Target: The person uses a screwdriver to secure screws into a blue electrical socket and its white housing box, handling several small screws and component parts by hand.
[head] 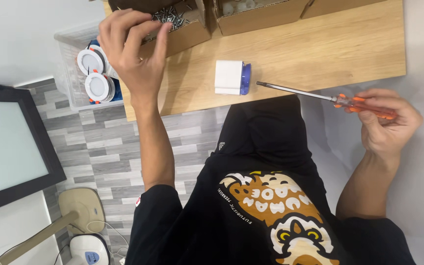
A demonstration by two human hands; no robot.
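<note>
left hand [132, 51] reached into cardboard box of screws [172, 17], fingers bent together, pick not confirmed | right hand [386, 122] fingers clamped on orange screwdriver [320, 97] | white-blue part [231, 77] untouched on bench [320, 44]

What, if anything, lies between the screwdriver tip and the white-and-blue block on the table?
Nothing visible. The right hand holds the screwdriver with its tip pointing at the block, and only bare table lies between them. The left hand is off at the screw box.
</note>
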